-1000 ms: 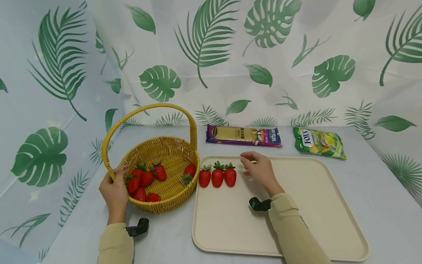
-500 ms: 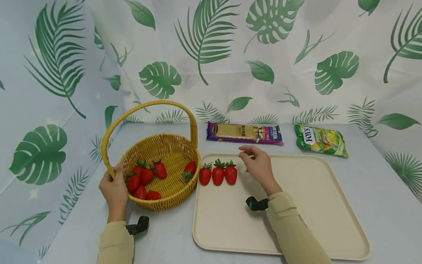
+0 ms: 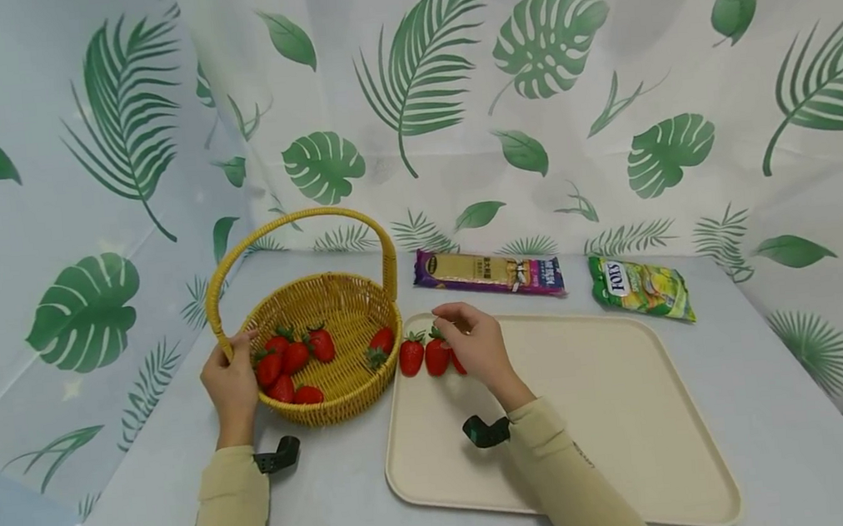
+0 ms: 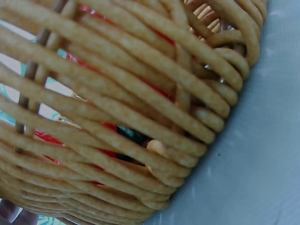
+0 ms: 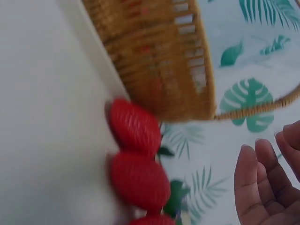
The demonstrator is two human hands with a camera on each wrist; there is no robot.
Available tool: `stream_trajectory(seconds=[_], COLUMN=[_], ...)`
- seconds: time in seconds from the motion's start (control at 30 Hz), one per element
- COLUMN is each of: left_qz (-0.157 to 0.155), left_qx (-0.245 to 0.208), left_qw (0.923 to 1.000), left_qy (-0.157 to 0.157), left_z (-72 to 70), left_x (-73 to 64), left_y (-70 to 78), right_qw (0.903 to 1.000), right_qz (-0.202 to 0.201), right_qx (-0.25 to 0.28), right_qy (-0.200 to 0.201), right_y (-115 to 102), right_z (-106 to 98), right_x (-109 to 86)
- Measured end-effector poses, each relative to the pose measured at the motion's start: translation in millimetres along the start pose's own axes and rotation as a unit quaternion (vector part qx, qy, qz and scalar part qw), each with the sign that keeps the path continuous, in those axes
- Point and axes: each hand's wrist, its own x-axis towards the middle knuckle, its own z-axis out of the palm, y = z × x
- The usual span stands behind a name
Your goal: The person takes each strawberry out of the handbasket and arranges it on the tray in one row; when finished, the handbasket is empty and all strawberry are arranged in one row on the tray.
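Right wrist view: fingers [image 5: 246, 183] are standing clear of the strawberries [image 5: 140, 180] — a gap the head view is hiding
Right hand [image 3: 476, 346]: hovering, loosely bent, holding nothing
Left hand [image 3: 231, 388]: gripping the basket [image 3: 332, 409]
Row: strawberries are lying side by side on the tray [image 3: 592, 407] — red, green-topped

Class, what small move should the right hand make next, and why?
Probably move the right hand left to the basket for another strawberry lying inside: the hand looks empty, the left hand holds the basket, and three strawberries lie lined up on the tray.
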Motion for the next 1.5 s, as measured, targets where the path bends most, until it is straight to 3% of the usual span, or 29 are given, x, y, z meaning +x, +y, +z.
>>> stream_trajectory(seconds=[0.23,0.47,0.57,0.63,0.8,0.87,1.17,1.37,1.5], left_qz=[0.007,-0.003,-0.005,-0.007,-0.009,-0.009,0.000,0.005,0.000], left_qx=[-0.011,-0.009,-0.004,-0.001,-0.002,-0.005,0.000,-0.005,-0.002], left_qw=[0.9999,0.9999,1.0000,0.9999,0.9999,0.9999,1.0000,1.0000,1.0000], left_qy=[-0.005,-0.006,-0.007,-0.008,-0.009,-0.008,0.002,0.004,0.004], left_z=[2.7,1.7,1.0,0.4,0.8,1.2,0.7,0.7,0.4], left_x=[-0.9,-1.1,-0.8,-0.9,-1.3,-1.4,-2.9,-2.6,-3.1], left_y=[2.4,2.9,2.5,2.1,0.6,-0.2,-1.4,-0.9,-0.6], right_qw=[0.9986,0.9931,0.9898,0.9884,0.9805,0.9756,0.9436,0.9243,0.9025], right_qz=[-0.038,-0.055,-0.069,-0.063,-0.018,-0.004,0.031,0.015,0.009], right_qx=[0.025,0.038,0.024,0.015,0.015,0.006,-0.054,-0.097,-0.123], right_qy=[-0.028,-0.097,-0.122,-0.138,-0.195,-0.219,-0.325,-0.369,-0.413], right_y=[-21,-41,-59,-71,-57,-47,-45,-42,-41], right_z=[23,53,64,71,94,103,116,124,130], right_x=[-8.7,-10.4,-12.6,-14.0,-5.1,-0.9,16.7,26.3,29.2])
